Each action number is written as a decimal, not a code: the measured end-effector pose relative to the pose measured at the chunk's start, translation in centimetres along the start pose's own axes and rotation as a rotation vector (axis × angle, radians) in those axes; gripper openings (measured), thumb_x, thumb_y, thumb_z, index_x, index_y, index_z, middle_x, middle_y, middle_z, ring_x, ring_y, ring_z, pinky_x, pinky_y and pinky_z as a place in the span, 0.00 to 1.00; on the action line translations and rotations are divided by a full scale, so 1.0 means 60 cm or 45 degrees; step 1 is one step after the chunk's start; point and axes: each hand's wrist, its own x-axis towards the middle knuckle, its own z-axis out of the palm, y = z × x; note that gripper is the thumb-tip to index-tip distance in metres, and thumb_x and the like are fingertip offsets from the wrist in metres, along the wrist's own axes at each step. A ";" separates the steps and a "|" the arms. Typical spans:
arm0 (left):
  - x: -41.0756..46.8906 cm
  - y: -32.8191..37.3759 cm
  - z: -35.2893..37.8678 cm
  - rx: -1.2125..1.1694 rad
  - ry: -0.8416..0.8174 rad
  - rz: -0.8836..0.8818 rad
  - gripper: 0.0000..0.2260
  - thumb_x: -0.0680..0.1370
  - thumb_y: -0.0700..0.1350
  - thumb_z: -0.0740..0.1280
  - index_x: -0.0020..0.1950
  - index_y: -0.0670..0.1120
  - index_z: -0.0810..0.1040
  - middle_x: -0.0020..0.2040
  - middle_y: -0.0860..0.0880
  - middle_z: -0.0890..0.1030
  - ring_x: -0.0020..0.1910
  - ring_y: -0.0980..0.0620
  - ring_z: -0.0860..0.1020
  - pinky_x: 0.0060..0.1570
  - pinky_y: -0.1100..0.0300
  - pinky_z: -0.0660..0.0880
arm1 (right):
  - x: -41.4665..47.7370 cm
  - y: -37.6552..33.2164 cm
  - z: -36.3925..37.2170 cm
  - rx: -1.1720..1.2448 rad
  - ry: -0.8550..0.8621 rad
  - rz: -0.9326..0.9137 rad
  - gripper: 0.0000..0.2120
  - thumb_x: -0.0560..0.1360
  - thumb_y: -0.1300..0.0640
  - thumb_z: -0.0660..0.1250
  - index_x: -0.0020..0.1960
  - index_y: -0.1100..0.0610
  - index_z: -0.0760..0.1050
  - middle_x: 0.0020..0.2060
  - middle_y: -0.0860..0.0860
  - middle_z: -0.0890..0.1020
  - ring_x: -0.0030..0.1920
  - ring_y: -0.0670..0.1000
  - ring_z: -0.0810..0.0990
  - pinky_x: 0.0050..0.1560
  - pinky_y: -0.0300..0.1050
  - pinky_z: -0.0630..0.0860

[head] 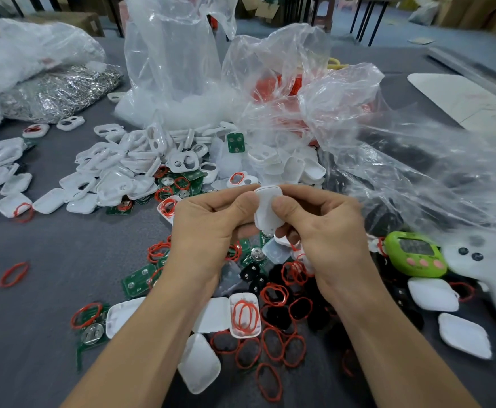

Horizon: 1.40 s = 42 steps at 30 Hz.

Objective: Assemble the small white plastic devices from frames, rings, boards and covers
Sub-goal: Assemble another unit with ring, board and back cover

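1. Grey table (pixel 49 334) is a mess: plastic bags (pixel 176 54) at the back, white frames (pixel 108 160) piled on the left.
2. Left hand (pixel 208 228) and right hand (pixel 326 231) both pinch one white device (pixel 265 207) mid-table, over the red rings (pixel 295 272).
3. Green timer (pixel 414 254) sits off to the right.

On the table (pixel 34 334), rings (pixel 295 272) lie before the frame heap (pixel 128 166), bags (pixel 176 69) behind it.
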 end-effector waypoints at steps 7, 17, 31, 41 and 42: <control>0.003 -0.002 0.001 -0.016 0.023 -0.040 0.15 0.69 0.46 0.74 0.53 0.42 0.86 0.44 0.42 0.88 0.40 0.51 0.87 0.37 0.62 0.82 | -0.001 -0.001 0.000 -0.016 -0.046 -0.052 0.09 0.78 0.61 0.72 0.49 0.50 0.88 0.35 0.54 0.87 0.30 0.51 0.80 0.31 0.40 0.77; 0.000 -0.001 0.001 0.088 0.082 0.048 0.14 0.69 0.47 0.74 0.52 0.43 0.86 0.43 0.45 0.88 0.37 0.53 0.85 0.34 0.65 0.80 | -0.007 0.000 0.003 -0.168 -0.089 -0.149 0.11 0.81 0.62 0.68 0.55 0.50 0.87 0.37 0.51 0.87 0.31 0.52 0.83 0.33 0.40 0.79; 0.001 0.004 0.004 0.032 0.127 -0.029 0.10 0.75 0.44 0.72 0.52 0.41 0.86 0.47 0.40 0.87 0.43 0.45 0.86 0.34 0.60 0.81 | -0.018 -0.010 0.003 -0.402 -0.138 -0.292 0.26 0.66 0.56 0.83 0.55 0.32 0.79 0.43 0.38 0.87 0.40 0.43 0.87 0.42 0.40 0.84; 0.007 0.007 -0.006 -0.123 -0.052 -0.272 0.10 0.70 0.46 0.71 0.46 0.44 0.89 0.46 0.43 0.88 0.38 0.53 0.86 0.31 0.63 0.80 | -0.012 -0.016 -0.010 -0.599 -0.113 -0.313 0.25 0.68 0.50 0.81 0.62 0.37 0.81 0.45 0.36 0.86 0.42 0.41 0.86 0.44 0.45 0.84; 0.008 0.007 -0.007 -0.111 -0.071 -0.283 0.10 0.71 0.46 0.71 0.46 0.46 0.89 0.47 0.43 0.88 0.40 0.53 0.86 0.32 0.63 0.81 | -0.011 -0.016 -0.011 -0.595 -0.112 -0.306 0.24 0.68 0.50 0.81 0.62 0.37 0.81 0.45 0.36 0.86 0.41 0.41 0.86 0.44 0.46 0.85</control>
